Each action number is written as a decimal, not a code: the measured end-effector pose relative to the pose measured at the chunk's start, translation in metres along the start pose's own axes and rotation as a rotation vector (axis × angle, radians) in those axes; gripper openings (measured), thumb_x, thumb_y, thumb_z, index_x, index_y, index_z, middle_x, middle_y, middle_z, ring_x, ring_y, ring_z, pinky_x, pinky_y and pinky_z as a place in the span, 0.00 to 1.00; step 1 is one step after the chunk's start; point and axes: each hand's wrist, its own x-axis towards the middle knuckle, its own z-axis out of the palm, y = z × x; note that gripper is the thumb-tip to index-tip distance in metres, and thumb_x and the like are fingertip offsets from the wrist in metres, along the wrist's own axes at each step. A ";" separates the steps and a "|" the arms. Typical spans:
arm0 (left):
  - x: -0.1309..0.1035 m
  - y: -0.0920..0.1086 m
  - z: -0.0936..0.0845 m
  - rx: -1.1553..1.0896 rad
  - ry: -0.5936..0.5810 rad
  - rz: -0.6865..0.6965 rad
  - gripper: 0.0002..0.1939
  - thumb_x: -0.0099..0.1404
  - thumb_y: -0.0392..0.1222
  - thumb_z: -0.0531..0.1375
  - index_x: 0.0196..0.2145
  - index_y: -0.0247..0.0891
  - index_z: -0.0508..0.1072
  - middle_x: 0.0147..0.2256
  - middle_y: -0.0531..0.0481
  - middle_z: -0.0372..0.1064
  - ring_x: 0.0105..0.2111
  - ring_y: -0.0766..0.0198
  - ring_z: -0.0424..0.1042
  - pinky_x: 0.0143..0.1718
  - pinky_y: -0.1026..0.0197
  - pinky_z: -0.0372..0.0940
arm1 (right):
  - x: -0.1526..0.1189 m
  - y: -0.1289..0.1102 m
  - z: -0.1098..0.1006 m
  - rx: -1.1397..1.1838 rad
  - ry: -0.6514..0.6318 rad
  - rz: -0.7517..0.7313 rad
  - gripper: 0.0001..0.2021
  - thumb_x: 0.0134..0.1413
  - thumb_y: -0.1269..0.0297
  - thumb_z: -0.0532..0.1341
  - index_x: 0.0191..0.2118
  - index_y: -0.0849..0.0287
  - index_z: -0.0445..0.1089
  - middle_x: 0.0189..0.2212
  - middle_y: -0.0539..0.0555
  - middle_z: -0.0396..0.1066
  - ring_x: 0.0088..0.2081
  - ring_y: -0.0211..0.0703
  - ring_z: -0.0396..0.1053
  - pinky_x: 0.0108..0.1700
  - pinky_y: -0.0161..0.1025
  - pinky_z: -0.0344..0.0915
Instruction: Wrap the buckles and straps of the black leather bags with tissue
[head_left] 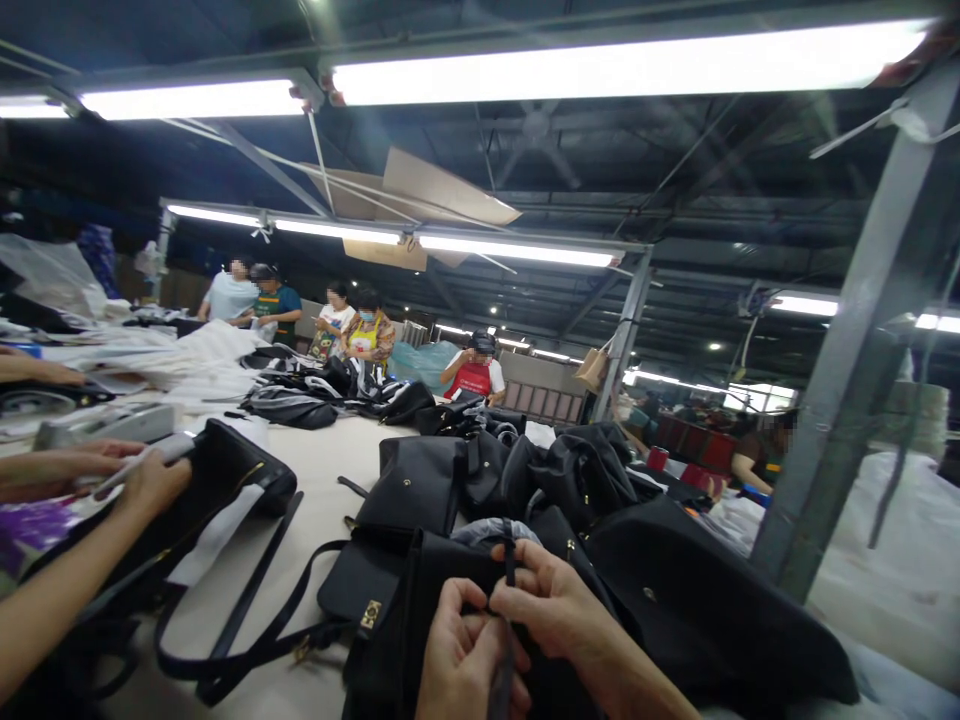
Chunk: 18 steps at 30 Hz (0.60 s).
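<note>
A narrow black strap (510,562) runs between my two hands over a black bag (431,570) with a grey lining. My left hand (472,650) is closed, its fingers curled around the strap's lower part. Just above and to the right, my right hand (551,600) pinches the strap near its upper end. The fingertips of both hands nearly meet. Left of the bag, a black flap (352,590) with a gold clasp (370,614) lies beside a long looped strap (247,660).
More black bags (675,600) are heaped to the right and ahead. At the left, another person's hands (150,480) hold a white object over a black bag (240,470). White sheets (195,355) lie farther back. A metal post (847,330) rises at the right. Several people stand beyond the table.
</note>
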 end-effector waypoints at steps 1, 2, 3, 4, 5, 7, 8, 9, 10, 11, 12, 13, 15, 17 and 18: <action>0.001 0.000 -0.002 -0.022 -0.025 -0.009 0.26 0.56 0.59 0.65 0.35 0.43 0.54 0.19 0.59 0.71 0.12 0.71 0.64 0.12 0.71 0.58 | 0.001 0.002 -0.002 -0.030 -0.007 -0.014 0.24 0.43 0.57 0.71 0.46 0.60 0.67 0.26 0.48 0.73 0.17 0.27 0.59 0.17 0.26 0.44; 0.002 -0.001 -0.004 -0.049 -0.050 -0.020 0.26 0.56 0.58 0.66 0.35 0.43 0.54 0.19 0.58 0.72 0.12 0.71 0.64 0.13 0.70 0.59 | 0.001 0.004 -0.003 -0.038 -0.026 -0.028 0.25 0.43 0.58 0.72 0.47 0.60 0.67 0.28 0.49 0.75 0.19 0.27 0.60 0.18 0.25 0.46; 0.003 -0.002 -0.006 -0.076 -0.072 -0.036 0.26 0.55 0.58 0.66 0.35 0.43 0.55 0.19 0.57 0.72 0.11 0.71 0.64 0.13 0.70 0.60 | 0.001 0.007 -0.005 -0.028 -0.045 -0.049 0.26 0.45 0.58 0.71 0.49 0.61 0.67 0.30 0.52 0.77 0.20 0.27 0.60 0.19 0.25 0.48; 0.005 -0.002 -0.008 -0.102 -0.090 -0.055 0.27 0.53 0.59 0.67 0.35 0.43 0.56 0.19 0.57 0.72 0.11 0.71 0.63 0.12 0.69 0.60 | 0.001 0.009 -0.007 -0.010 -0.067 -0.071 0.26 0.47 0.57 0.70 0.51 0.60 0.67 0.33 0.53 0.77 0.20 0.26 0.59 0.19 0.25 0.49; 0.006 -0.002 -0.009 -0.128 -0.102 -0.077 0.28 0.51 0.59 0.68 0.35 0.42 0.57 0.19 0.56 0.72 0.11 0.71 0.63 0.12 0.69 0.60 | 0.000 0.012 -0.008 0.014 -0.088 -0.089 0.28 0.48 0.56 0.70 0.54 0.59 0.66 0.34 0.54 0.78 0.19 0.26 0.59 0.19 0.25 0.49; 0.009 0.000 -0.010 -0.180 -0.118 -0.131 0.31 0.46 0.59 0.71 0.36 0.40 0.60 0.18 0.55 0.72 0.10 0.71 0.61 0.11 0.69 0.57 | 0.000 0.019 -0.008 0.067 -0.132 -0.112 0.30 0.49 0.55 0.69 0.57 0.57 0.65 0.34 0.54 0.78 0.18 0.25 0.58 0.18 0.25 0.49; 0.009 0.002 -0.009 -0.206 -0.121 -0.160 0.32 0.44 0.59 0.72 0.37 0.39 0.62 0.18 0.55 0.71 0.10 0.71 0.60 0.10 0.70 0.56 | 0.000 0.022 -0.008 0.093 -0.147 -0.119 0.30 0.49 0.55 0.69 0.58 0.56 0.65 0.34 0.54 0.77 0.17 0.25 0.58 0.17 0.25 0.49; 0.009 0.004 -0.009 -0.228 -0.123 -0.190 0.32 0.43 0.58 0.73 0.37 0.38 0.64 0.17 0.55 0.71 0.09 0.72 0.60 0.10 0.70 0.54 | 0.001 0.025 -0.007 0.123 -0.154 -0.121 0.30 0.50 0.55 0.69 0.58 0.55 0.66 0.33 0.53 0.77 0.17 0.24 0.59 0.17 0.25 0.49; 0.009 0.007 -0.008 -0.243 -0.129 -0.224 0.32 0.42 0.58 0.73 0.35 0.37 0.66 0.17 0.55 0.70 0.09 0.73 0.59 0.10 0.71 0.53 | 0.001 0.028 -0.005 0.157 -0.153 -0.116 0.29 0.50 0.56 0.70 0.57 0.54 0.67 0.33 0.53 0.77 0.16 0.24 0.58 0.17 0.25 0.49; 0.008 0.010 -0.007 -0.249 -0.139 -0.260 0.30 0.41 0.57 0.74 0.33 0.36 0.67 0.16 0.55 0.69 0.09 0.74 0.59 0.10 0.71 0.52 | 0.001 0.030 -0.003 0.200 -0.144 -0.108 0.28 0.49 0.56 0.70 0.56 0.53 0.68 0.33 0.52 0.77 0.16 0.23 0.57 0.17 0.24 0.49; 0.007 0.013 -0.007 -0.249 -0.151 -0.295 0.29 0.40 0.57 0.74 0.30 0.35 0.68 0.14 0.55 0.68 0.09 0.74 0.58 0.10 0.72 0.51 | 0.001 0.032 -0.001 0.251 -0.129 -0.096 0.27 0.48 0.57 0.71 0.55 0.53 0.69 0.32 0.52 0.77 0.15 0.23 0.57 0.17 0.24 0.49; 0.006 0.016 -0.007 -0.247 -0.165 -0.329 0.28 0.40 0.57 0.75 0.27 0.35 0.68 0.14 0.55 0.66 0.09 0.75 0.58 0.10 0.72 0.51 | 0.002 0.033 0.002 0.311 -0.110 -0.079 0.27 0.46 0.57 0.72 0.54 0.52 0.71 0.31 0.51 0.77 0.15 0.22 0.56 0.17 0.24 0.49; 0.004 0.020 -0.007 -0.269 -0.200 -0.407 0.27 0.39 0.57 0.75 0.22 0.33 0.68 0.11 0.57 0.62 0.09 0.77 0.57 0.11 0.74 0.51 | 0.001 0.033 0.009 0.433 -0.077 -0.030 0.27 0.43 0.58 0.74 0.51 0.53 0.73 0.30 0.50 0.77 0.16 0.23 0.57 0.18 0.25 0.52; 0.002 0.021 -0.009 -0.309 -0.219 -0.478 0.27 0.40 0.58 0.74 0.21 0.32 0.69 0.11 0.59 0.59 0.10 0.79 0.56 0.12 0.75 0.50 | 0.001 0.033 0.015 0.506 -0.051 0.008 0.27 0.40 0.58 0.75 0.50 0.54 0.74 0.27 0.49 0.76 0.17 0.25 0.60 0.20 0.26 0.55; 0.002 0.021 -0.011 -0.318 -0.224 -0.504 0.28 0.40 0.58 0.74 0.20 0.32 0.69 0.11 0.59 0.58 0.10 0.79 0.56 0.12 0.75 0.49 | 0.000 0.033 0.018 0.511 -0.038 0.023 0.28 0.39 0.57 0.75 0.50 0.55 0.74 0.27 0.49 0.75 0.18 0.26 0.61 0.21 0.27 0.56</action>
